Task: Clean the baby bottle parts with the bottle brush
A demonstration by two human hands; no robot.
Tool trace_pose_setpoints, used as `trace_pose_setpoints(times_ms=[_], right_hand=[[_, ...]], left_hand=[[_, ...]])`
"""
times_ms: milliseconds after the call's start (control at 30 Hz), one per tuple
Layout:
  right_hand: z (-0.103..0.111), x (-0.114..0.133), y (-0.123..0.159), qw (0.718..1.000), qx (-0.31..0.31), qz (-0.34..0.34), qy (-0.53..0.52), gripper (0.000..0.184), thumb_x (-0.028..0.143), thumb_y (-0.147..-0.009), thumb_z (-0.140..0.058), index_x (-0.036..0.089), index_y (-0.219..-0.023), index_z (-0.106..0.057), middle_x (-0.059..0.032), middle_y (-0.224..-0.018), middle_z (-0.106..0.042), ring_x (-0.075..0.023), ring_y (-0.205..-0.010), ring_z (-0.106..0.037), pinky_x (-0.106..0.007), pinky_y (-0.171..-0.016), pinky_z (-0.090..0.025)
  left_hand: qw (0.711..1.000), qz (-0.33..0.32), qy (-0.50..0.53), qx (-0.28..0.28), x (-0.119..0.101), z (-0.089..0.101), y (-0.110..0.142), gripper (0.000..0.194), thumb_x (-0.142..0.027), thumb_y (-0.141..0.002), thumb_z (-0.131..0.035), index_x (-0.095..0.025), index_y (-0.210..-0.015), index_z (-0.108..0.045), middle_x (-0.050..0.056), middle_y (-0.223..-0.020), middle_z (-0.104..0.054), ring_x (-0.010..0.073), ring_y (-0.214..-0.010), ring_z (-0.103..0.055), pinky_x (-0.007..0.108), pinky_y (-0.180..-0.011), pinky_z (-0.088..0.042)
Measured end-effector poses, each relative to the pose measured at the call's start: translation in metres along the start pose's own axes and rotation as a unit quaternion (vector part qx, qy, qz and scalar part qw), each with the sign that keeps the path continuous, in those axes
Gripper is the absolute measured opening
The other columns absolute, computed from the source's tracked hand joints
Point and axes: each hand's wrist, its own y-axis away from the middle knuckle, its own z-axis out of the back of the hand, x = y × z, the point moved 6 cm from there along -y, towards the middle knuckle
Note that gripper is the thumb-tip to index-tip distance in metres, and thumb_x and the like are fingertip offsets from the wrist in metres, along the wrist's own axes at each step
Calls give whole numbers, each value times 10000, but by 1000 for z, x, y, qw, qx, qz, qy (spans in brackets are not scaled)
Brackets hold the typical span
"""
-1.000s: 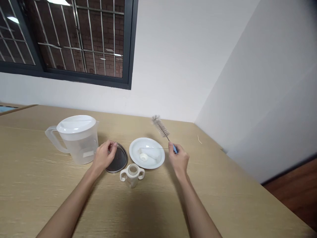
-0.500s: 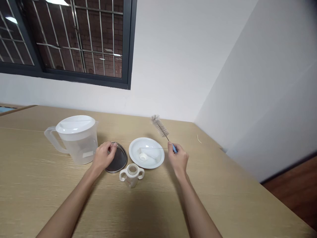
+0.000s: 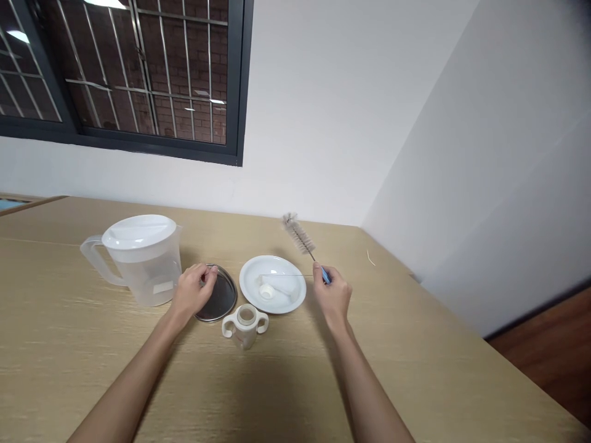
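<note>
My right hand [image 3: 333, 292] is closed around the blue handle of a bottle brush [image 3: 299, 235], whose pale bristles point up and away to the left. A thin straight wire [image 3: 286, 275] runs leftward from this hand over a white oval dish [image 3: 247, 299]; its far end is hard to make out. In the dish lies a small white round piece [image 3: 266, 291] beside a pale, translucent item. My left hand [image 3: 194, 287] is loosely curled over a dark round tray [image 3: 220, 300], with nothing visible in its fingers. Between the hands stands an uncapped two-handled baby bottle [image 3: 244, 326].
A translucent pitcher [image 3: 150, 264] with a white lid stands left of my left hand. A thin pale strip [image 3: 370, 258] lies on the wooden table [image 3: 415, 344] at the right. Behind the table are a white wall and a barred window [image 3: 152, 74].
The view has shifted very slightly. Both hands and the brush keep almost the same position, and my right hand still grips the brush.
</note>
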Motion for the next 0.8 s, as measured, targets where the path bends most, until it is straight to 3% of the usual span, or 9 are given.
trace_pose_setpoints(times_ms=[100,200,333,400,467,633,800], right_hand=[[1,0,-1,1000,-4,1,-5,482,584,-885,-497,160,-794,-709,-73,-702,-700,-178,-611,-582,-268,-623,-373],[2,1,-1,1000,-3,4,-8,473,574,-896,-488,167,-790,-705,-54,-666,-684,-172,-609,-579,-261,-626,-369],[3,0,-2,1000,-5,1,-4,467,571,-899,-487,172,-784,-701,-44,-661,-673,-164,-609,-571,-254,-619,-358],[5,0,-3,1000,-9,-3,-2,468,572,-900,-485,174,-766,-694,-36,-646,-661,-154,-589,-549,-252,-607,-348],[6,0,-3,1000,-12,-3,-5,469,572,-899,-485,175,-753,-688,-29,-629,-646,-147,-572,-531,-250,-600,-343],[9,1,-4,1000,-18,-2,-14,470,568,-902,-483,179,-714,-668,-17,-586,-617,-141,-555,-513,-250,-592,-344],[10,1,-5,999,-16,-6,-30,457,567,-901,-480,180,-791,-696,-41,-646,-671,-168,-604,-578,-263,-622,-376]], left_hand=[[999,10,43,22,-7,-2,-4,360,-445,-930,-450,-209,-691,-578,8,-683,-614,172,-693,-561,290,-704,-410],[992,-2,96,83,-29,-10,-18,334,-481,-905,-497,-213,-798,-665,21,-779,-684,186,-772,-604,298,-749,-435],[961,-23,99,257,-68,-40,-39,393,-579,-829,-550,-218,-853,-703,35,-826,-723,207,-754,-640,290,-662,-449],[934,-37,39,353,-82,-62,-43,407,-595,-756,-613,-217,-870,-711,43,-798,-725,217,-701,-648,283,-585,-425],[909,-68,-47,408,-91,-84,-45,405,-574,-700,-664,-219,-888,-718,63,-851,-738,233,-718,-664,289,-584,-427],[883,-109,-146,433,-108,-120,-44,511,-563,-543,-773,-186,-886,-732,165,-963,-728,311,-809,-688,337,-647,-469],[873,-135,-180,433,-119,-133,-40,543,-508,-531,-804,-151,-932,-722,212,-1003,-716,368,-907,-682,383,-733,-492]])
